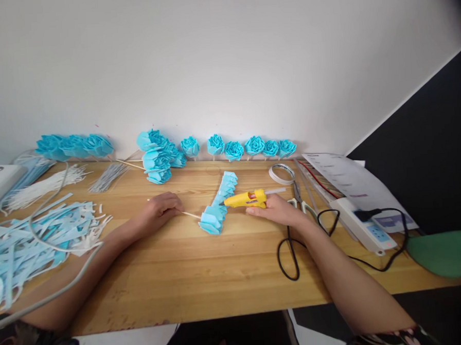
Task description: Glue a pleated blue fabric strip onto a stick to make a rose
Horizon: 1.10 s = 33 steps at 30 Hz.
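My left hand [160, 209] is closed around a thin wooden stick [191, 214] whose far end carries a half-rolled blue paper flower [213, 218]. A strip of blue petals [225, 187] trails from the flower toward the wall. My right hand [275, 209] grips a yellow glue gun [248, 198], its nozzle pointing left and touching the flower's rolled part. Both hands rest low on the wooden table [220, 276].
Finished blue paper roses [233, 149] line the wall; more lie in a pile [158, 158]. Blue and white paper scraps [33, 239] cover the left. Tape roll [281, 173], scissors [299, 197], power strip [367, 227] and black cord [291, 257] sit at right.
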Tool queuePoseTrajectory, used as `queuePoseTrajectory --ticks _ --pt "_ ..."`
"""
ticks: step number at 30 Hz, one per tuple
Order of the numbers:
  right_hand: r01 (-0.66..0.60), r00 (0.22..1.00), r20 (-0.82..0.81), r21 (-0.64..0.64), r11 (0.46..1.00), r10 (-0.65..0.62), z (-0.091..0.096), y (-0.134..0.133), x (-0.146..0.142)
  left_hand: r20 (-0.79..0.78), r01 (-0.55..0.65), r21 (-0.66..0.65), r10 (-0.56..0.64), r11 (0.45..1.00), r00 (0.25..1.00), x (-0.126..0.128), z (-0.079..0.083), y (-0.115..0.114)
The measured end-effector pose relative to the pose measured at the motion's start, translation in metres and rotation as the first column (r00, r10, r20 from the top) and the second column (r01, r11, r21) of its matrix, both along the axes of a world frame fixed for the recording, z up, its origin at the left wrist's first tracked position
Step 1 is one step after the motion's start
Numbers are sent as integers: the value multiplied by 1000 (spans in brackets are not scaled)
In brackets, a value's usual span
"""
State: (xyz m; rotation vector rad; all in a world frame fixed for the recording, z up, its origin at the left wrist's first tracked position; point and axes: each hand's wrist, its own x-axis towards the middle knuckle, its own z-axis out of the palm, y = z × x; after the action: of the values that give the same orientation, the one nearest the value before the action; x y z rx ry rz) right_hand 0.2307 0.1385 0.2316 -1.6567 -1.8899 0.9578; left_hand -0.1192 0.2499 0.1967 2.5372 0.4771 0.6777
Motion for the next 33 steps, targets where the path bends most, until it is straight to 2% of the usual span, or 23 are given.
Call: queuePoseTrajectory --ticks 4,12,19,24,28,33 --pt "-17 999 32 8 1000 17 -3 1 -2 0 5 -2 -5 1000 1000 0 0 0" --pt "36 999 -1 62 997 -36 1 3 8 3 10 -1 -10 1000 1000 0 -2 1" --pt "47 998 51 28 998 -49 -6 3 5 14 12 15 -12 1000 1000 0 -3 0" --pt "40 996 71 74 996 -45 -10 4 4 7 3 15 -3 1000 1000 0 -3 0" --pt "112 987 110 86 990 -121 -10 4 3 3 11 6 -11 1000 1000 0 -3 0" --pt "184 982 9 120 976 -187 -8 5 4 27 11 22 -11 1000 1000 0 -4 0"
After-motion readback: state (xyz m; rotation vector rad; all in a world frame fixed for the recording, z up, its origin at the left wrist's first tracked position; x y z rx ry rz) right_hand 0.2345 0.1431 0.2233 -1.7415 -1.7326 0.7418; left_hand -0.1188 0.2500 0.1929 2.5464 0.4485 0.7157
